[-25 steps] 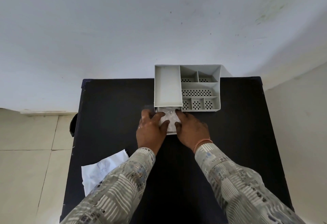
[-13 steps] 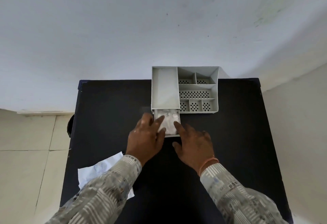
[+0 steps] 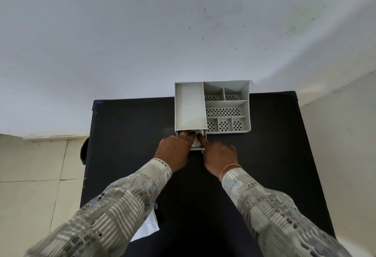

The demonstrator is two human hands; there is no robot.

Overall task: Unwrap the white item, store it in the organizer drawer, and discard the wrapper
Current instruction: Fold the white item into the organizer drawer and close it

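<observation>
A grey organizer (image 3: pixel 227 104) with several compartments stands at the far edge of the black table (image 3: pixel 274 145). Its small drawer (image 3: pixel 198 148) sticks out toward me at the lower left. The white item (image 3: pixel 197 142) lies inside the drawer, mostly hidden by fingers. My left hand (image 3: pixel 176 151) has its fingertips pressed into the drawer on the item. My right hand (image 3: pixel 218 155) points its index finger into the drawer's right side, other fingers curled. The white wrapper (image 3: pixel 149 226) lies on the table near its front left, partly under my left sleeve.
A white wall rises right behind the table. Tiled floor shows on the left, with a dark round object (image 3: pixel 84 151) at the table's left edge. Bare black tabletop lies to the right of the organizer.
Both hands have moved forward and their fingers now reach deeper into the drawer, covering more of the white item. The drawer looks pushed further in. The view has shifted slightly.
</observation>
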